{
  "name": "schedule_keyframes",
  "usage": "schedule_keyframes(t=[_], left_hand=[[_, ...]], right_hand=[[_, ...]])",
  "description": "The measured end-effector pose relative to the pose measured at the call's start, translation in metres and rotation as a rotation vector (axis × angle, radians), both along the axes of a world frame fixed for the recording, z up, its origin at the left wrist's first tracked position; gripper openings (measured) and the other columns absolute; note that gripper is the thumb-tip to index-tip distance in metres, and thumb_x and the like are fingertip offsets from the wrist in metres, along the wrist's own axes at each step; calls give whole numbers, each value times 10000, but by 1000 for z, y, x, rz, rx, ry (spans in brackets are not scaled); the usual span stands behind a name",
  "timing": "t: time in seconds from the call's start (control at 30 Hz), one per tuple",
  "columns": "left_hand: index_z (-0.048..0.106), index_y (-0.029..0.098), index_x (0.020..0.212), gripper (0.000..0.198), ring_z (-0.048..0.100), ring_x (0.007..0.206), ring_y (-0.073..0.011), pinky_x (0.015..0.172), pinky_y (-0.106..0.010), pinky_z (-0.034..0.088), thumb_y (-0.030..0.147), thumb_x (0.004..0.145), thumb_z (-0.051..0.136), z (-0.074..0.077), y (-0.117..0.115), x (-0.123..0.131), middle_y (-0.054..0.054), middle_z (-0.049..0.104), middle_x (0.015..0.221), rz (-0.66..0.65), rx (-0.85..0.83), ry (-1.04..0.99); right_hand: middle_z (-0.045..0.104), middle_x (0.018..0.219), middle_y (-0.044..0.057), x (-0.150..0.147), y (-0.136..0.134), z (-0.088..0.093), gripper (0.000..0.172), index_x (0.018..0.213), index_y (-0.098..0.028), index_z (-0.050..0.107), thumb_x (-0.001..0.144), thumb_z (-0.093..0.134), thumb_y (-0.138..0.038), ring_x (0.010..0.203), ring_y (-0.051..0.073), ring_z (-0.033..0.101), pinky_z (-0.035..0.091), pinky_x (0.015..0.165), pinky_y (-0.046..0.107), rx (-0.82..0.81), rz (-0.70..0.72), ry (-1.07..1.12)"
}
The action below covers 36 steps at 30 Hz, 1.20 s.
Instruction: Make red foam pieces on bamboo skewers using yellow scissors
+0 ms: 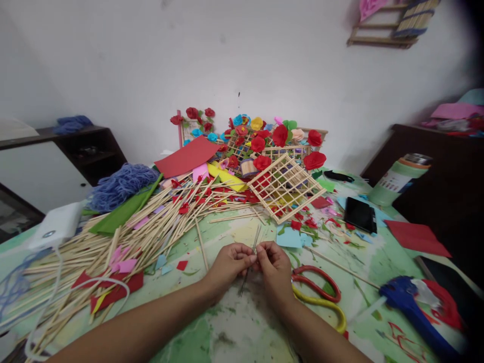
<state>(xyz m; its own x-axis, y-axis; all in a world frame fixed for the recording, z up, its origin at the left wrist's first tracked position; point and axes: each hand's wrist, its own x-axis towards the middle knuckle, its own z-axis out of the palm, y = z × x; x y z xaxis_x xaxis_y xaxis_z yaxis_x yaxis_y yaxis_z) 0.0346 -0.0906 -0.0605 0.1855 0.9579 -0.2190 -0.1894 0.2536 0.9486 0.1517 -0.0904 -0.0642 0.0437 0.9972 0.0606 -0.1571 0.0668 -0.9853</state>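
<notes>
Several thin dark wires (257,235) stand nearly upright between my two hands at the table's near middle; their ends show above and below the fingers. My left hand (231,266) pinches them between thumb and fingers. From the other side, my right hand (275,267) closes on the same wires, its fingertips touching or almost touching the left thumb. Scissors with one red and one yellow handle loop (321,301) lie beside my right wrist, their blades hidden. Just beyond the right hand is a piece of light blue paper (289,237).
Thin wooden sticks (151,232) spread across the left, near blue yarn (123,186) and a white device with a cable (56,224). Paper flowers and a stick lattice (285,189) stand behind. A phone (360,215), bottle (401,179) and blue glue gun (401,297) are right.
</notes>
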Motion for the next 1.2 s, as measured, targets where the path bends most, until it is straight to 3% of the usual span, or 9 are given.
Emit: schedule_keyframes(t=[0.63, 0.87, 1.2], left_hand=[[558, 114, 739, 286, 388, 422, -40, 432, -172, 249, 362, 648, 670, -2, 0, -1, -38, 624, 596, -31, 35, -48], [547, 125, 715, 295, 417, 427, -45, 440, -169, 272, 344, 599, 706, 1, 0, 0, -31, 627, 580, -24, -6, -33], [539, 126, 710, 276, 429, 435, -48, 452, -173, 279, 328, 612, 700, -2, 0, -2, -33, 634, 592, -36, 13, -57]], right_hand=[[478, 507, -57, 0, 0, -4, 231, 693, -180, 509, 735, 586, -393, 435, 77, 429, 355, 435, 198, 13, 20, 59], [500, 546, -49, 2, 0, -5, 215, 697, -174, 524, 733, 596, -373, 459, 76, 447, 362, 447, 196, -2, 28, 66], [490, 527, -52, 1, -2, 2, 247, 667, -176, 516, 702, 612, -400, 445, 75, 435, 367, 433, 193, -18, 12, 56]])
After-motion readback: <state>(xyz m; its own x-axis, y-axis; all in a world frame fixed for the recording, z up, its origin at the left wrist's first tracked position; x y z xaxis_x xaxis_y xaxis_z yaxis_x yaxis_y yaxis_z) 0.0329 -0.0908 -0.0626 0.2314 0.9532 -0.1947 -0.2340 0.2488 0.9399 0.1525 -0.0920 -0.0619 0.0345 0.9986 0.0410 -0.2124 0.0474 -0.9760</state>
